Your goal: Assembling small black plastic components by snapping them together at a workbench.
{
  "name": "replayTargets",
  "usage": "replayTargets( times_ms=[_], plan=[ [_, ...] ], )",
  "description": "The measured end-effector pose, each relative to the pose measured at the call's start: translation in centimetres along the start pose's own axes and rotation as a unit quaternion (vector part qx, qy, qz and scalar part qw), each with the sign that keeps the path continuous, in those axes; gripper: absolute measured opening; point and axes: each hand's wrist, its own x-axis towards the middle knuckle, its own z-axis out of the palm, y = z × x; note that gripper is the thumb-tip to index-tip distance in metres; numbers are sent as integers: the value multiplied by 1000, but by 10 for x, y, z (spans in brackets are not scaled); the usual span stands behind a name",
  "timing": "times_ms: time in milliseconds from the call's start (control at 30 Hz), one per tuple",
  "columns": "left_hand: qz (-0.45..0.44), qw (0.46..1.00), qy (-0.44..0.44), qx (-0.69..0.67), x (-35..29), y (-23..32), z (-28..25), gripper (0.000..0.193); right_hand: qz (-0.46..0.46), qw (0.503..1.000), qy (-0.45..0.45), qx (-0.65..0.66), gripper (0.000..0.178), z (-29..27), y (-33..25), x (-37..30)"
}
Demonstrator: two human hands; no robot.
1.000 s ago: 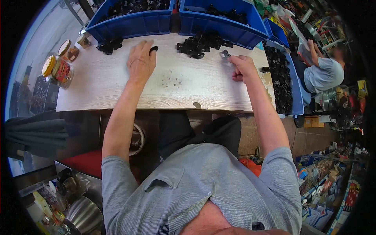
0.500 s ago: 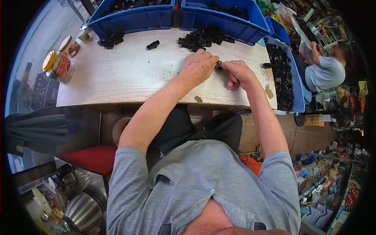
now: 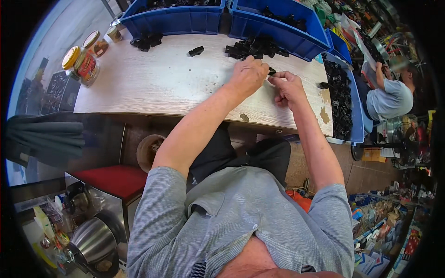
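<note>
My left hand is closed over the white tabletop, its fingertips on a small black plastic part that pokes out on the right side. Just beside it, my right hand pinches thumb and forefinger together at the part's lower end, the other fingers curled. Whatever lies between those right fingertips is too small to make out. A heap of similar black parts lies right behind my left hand. One loose black part rests farther left, and another sits near the table's right edge.
Two blue bins of black parts stand along the back, with a small black pile at the left one. Another blue bin adjoins the right edge. Jars stand at left. A co-worker sits at right.
The whole view has shifted slightly. Both hands stay close together; the black part now shows above my right fingertips rather than beside them.
</note>
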Motion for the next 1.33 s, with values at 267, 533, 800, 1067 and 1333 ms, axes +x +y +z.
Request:
replayTargets(
  times_ms=[267,533,800,1067,1333],
  plan=[
    [-36,998,-54,5,4,-9,-12,14,-55,997,15,47,36,6,2,5],
    [-73,995,63,4,-6,-25,-47,20,-69,994,-28,-74,52,6,-7,5],
    [-132,978,-1,161,-44,-119,-83,17,-70,991,-32,-107,44,14,-15,5],
    [-125,992,-1,22,-43,-78,-74,19,-53,990,-46,-124,34,21,-15,9],
    [22,990,-78,-118,-19,-22,-46,26,-96,986,-96,-96,28,10,-5,13]
  ],
)
